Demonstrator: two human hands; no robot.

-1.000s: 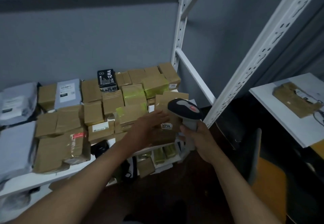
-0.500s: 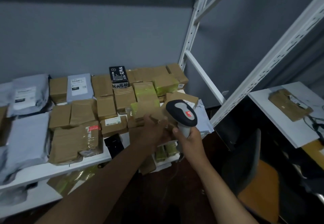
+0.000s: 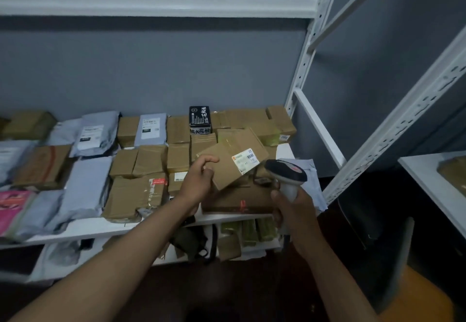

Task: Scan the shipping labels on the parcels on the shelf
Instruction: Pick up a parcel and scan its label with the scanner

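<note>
At centre frame, the left hand point(image 3: 199, 179) grips the lower left edge of a tilted brown cardboard parcel point(image 3: 233, 160), thumb on top and fingers curled beneath, lifting it above the white metal shelf point(image 3: 83, 228). Its white shipping label point(image 3: 245, 160) faces up, just left of the grey and black handheld barcode scanner point(image 3: 286, 173). The right hand point(image 3: 293, 210) wraps its fingers round the scanner's handle, lower right of centre.
</note>
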